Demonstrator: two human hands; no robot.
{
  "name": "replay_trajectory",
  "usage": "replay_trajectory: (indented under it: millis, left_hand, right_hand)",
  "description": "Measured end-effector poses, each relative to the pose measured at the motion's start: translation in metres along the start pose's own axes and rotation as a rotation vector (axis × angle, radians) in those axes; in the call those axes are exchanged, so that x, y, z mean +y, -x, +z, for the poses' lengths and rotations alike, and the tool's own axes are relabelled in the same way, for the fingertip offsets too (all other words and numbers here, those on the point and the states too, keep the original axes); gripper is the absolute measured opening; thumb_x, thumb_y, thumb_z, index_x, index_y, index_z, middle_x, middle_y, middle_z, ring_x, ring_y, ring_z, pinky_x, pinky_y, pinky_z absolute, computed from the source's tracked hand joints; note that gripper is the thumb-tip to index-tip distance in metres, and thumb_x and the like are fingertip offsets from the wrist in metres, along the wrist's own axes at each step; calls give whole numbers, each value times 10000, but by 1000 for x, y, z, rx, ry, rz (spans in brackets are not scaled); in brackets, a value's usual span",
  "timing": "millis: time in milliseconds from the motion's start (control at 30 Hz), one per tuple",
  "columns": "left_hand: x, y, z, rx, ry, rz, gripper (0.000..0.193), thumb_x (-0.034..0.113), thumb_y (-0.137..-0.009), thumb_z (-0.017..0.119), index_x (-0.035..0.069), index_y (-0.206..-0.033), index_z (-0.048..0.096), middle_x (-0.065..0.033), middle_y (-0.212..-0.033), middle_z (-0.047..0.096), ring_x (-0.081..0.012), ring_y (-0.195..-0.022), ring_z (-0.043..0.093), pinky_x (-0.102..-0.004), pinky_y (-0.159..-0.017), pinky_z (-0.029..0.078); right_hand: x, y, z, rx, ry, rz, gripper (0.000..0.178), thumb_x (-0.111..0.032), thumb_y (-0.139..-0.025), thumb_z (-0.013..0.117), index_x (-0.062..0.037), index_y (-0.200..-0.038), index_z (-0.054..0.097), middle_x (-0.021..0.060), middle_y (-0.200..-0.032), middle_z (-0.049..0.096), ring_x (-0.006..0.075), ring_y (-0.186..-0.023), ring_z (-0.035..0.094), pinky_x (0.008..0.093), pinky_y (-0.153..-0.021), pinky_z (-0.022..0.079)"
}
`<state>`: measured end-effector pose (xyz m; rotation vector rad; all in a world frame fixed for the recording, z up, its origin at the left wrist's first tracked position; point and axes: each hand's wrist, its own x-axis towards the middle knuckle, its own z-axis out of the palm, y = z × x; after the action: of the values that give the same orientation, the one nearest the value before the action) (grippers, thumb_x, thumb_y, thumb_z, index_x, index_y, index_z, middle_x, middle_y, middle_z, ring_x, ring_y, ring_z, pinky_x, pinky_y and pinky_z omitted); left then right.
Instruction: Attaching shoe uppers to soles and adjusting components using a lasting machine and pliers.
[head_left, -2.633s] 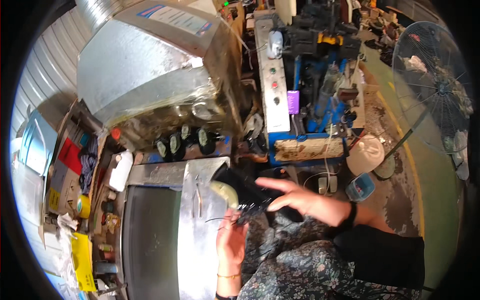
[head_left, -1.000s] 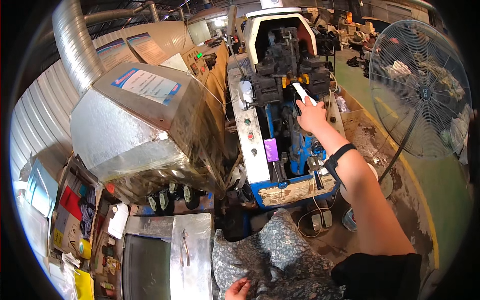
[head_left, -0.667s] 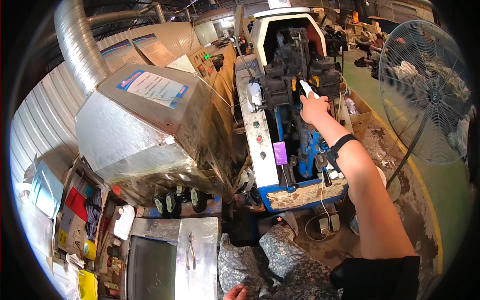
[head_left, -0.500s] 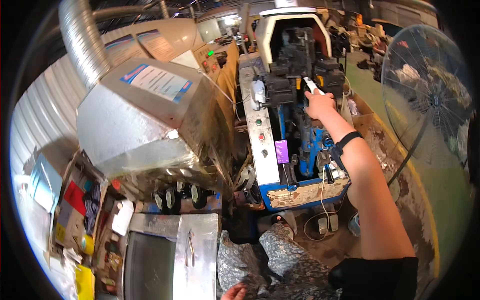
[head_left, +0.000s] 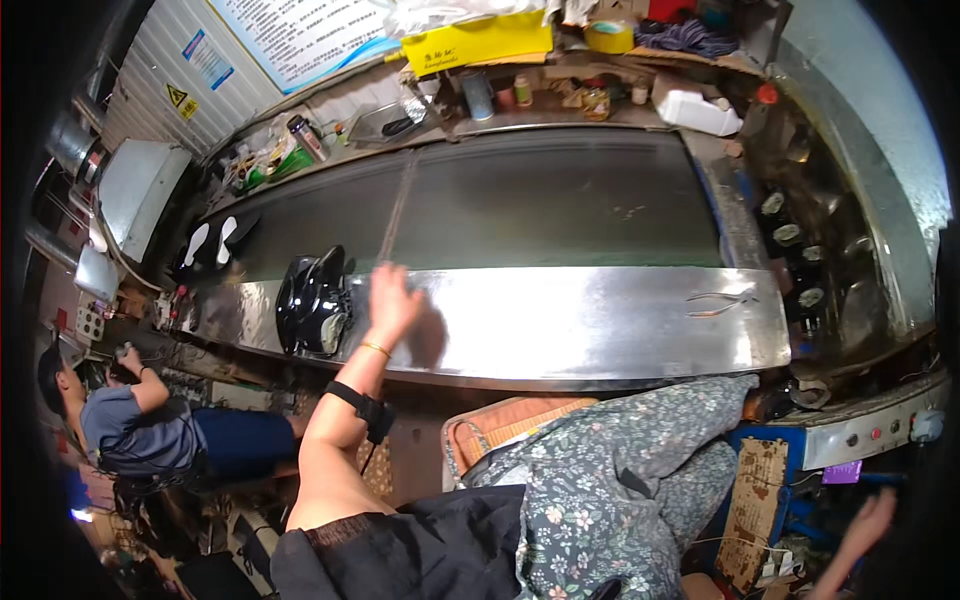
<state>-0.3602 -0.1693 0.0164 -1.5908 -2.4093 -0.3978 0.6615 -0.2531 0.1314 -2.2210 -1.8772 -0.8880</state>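
Observation:
My left hand [head_left: 393,303] reaches over the shiny metal ledge [head_left: 590,315], fingers apart and holding nothing I can see. Just left of it, glossy black shoes [head_left: 315,300] stand close together on the ledge, apart from my fingers. Farther left, black footwear with white insole-shaped pieces [head_left: 228,242] sits at the far end of the dark conveyor belt [head_left: 560,200]. At the lower right, my right hand [head_left: 872,518] is beside the blue machine with its control panel [head_left: 820,447]; motion smears its fingers. Pliers [head_left: 718,303] lie on the ledge's right part.
A person in a grey shirt [head_left: 140,420] works at the left. Along the belt's back edge stand a grey mug [head_left: 478,98], small jars and a white jug [head_left: 695,105]. More dark footwear [head_left: 788,235] lines the right side. A woven seat mat [head_left: 520,418] is beside my floral apron [head_left: 630,480].
My view has swung left from the machine to the belt. My right hand has left the white piece at the machine, and my left hand has stretched out toward the black shoes.

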Motion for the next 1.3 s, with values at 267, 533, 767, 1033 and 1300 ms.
replay_trajectory:
  millis: [267,533,767,1033,1300]
  left_hand:
    - [-178,-55,-25,-171,110,-681,750,424,-752,735,-50,-1292,522,-254,-1223,610,-377,-1161,581,-414,-1001,451]
    - [-76,22,2,71,85,-39,341,289,-781,749,16,-951,638,-190,-1036,605,-361,-1031,563,-436,-950,424]
    - [-45,48,2,-115,-149,-379,677,325,-722,650,64,-1337,539,-241,-1502,333,-402,-1419,253,-588,-1148,128]
    - [-78,25,-52,-421,-58,22,520,447,-790,672,101,-1178,656,-158,-1379,529,-330,-1256,489,-534,-1125,234]
    - [-56,37,-31,-81,-458,-271,452,450,-904,472,148,-1154,697,-268,-1523,266,-435,-1435,167,-623,-1129,118]
  right_hand:
    - [-303,128,51,-525,-657,163,278,-69,-898,596,47,-1150,621,228,-1202,614,399,-1125,569,446,-1001,421]
    - [-332,128,27,-638,-872,486,305,-147,-945,579,42,-1179,630,197,-1172,650,314,-1096,610,401,-948,460]
    - [-351,82,28,-587,-1026,402,285,-128,-943,585,42,-1167,637,182,-1158,662,279,-1060,631,365,-927,471]
    - [-408,49,6,-462,-1247,228,262,-129,-922,629,22,-1134,661,156,-1119,682,241,-1049,636,337,-925,471]
    - [-406,87,14,-464,-1403,415,224,-125,-922,638,31,-1078,677,106,-1019,701,144,-954,639,288,-834,499]
